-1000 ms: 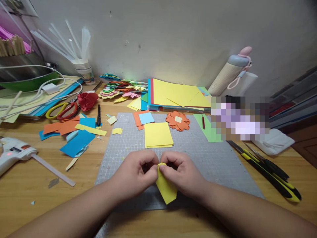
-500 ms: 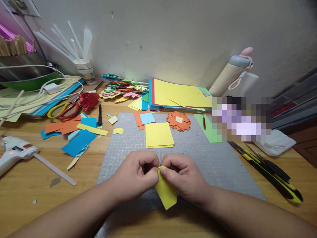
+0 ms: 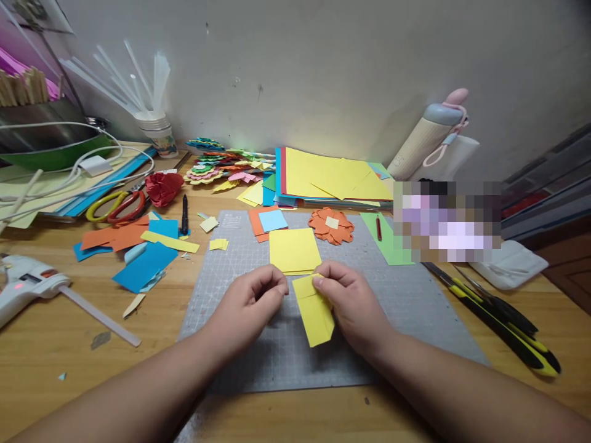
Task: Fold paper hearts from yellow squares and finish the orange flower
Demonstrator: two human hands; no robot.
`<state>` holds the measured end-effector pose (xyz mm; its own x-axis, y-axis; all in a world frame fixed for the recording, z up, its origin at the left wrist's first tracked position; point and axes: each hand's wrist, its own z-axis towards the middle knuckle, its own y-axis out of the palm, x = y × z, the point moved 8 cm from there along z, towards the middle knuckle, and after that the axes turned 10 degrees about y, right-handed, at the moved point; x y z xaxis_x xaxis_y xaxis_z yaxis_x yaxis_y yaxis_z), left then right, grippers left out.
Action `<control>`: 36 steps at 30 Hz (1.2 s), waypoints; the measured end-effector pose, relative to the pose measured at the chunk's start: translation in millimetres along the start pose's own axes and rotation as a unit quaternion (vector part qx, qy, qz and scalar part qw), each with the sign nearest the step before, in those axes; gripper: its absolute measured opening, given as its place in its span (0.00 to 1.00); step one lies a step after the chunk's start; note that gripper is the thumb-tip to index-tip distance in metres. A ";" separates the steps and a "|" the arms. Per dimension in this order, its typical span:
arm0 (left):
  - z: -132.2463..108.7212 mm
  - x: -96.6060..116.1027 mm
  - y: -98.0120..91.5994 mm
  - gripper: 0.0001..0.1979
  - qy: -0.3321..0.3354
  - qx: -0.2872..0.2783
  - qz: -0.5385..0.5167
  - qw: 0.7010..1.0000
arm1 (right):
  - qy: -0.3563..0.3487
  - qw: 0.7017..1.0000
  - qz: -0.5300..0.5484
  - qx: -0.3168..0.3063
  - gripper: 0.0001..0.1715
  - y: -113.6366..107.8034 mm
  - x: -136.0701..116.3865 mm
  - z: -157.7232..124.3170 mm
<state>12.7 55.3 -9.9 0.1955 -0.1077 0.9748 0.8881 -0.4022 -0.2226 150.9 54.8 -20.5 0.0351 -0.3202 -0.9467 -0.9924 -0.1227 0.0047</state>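
Note:
Between finger and thumb, my right hand [image 3: 353,304] pinches the top corner of a folded yellow paper strip [image 3: 314,315]. Crease lines cross the strip near its upper end, and its lower end hangs above the grey cutting mat [image 3: 258,363]. Just left of the strip and apart from it is my left hand [image 3: 256,298], its fingers curled in and thumb against them, with nothing visible in it. Beyond both hands lies a small stack of yellow paper squares [image 3: 294,250]. Behind that are an orange paper flower [image 3: 331,226] and a light blue square [image 3: 273,220] on orange paper.
At left are a glue gun [image 3: 30,283], paper scraps [image 3: 143,264], scissors [image 3: 117,206] and a black pen [image 3: 184,214]. Coloured sheets [image 3: 332,172] and paper flowers [image 3: 221,166] lie by the wall. A black-and-yellow utility knife [image 3: 503,326] and a bottle [image 3: 422,138] are at right.
My left hand has let go of the yellow paper strip and drawn slightly left. My right hand still holds the strip, which has moved up and away from me and shows more of its face.

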 end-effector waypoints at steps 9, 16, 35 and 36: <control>1.0 1.5 2.5 0.11 -0.015 0.023 -0.106 0.994 | -0.017 0.995 -0.021 -0.094 0.11 21.3 -3.5 -6.3; 2.9 -0.5 0.5 0.11 -0.038 0.042 -0.128 0.990 | -0.018 0.995 -0.057 -0.084 0.08 19.2 0.0 -4.7; -2.2 1.1 -18.3 0.10 0.019 0.103 -0.103 0.989 | -0.005 0.997 0.024 -0.079 0.13 15.2 5.0 -1.1; -2.1 0.5 -18.3 0.10 0.021 0.104 -0.107 0.988 | -0.006 0.997 0.030 -0.074 0.13 13.8 5.1 -0.5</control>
<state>-4.3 60.7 -5.4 -0.0203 -0.0791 0.9967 0.9747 -0.2237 0.0021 137.5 51.0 -25.1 -0.0263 -0.3206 -0.9468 -0.9645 -0.2407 0.1083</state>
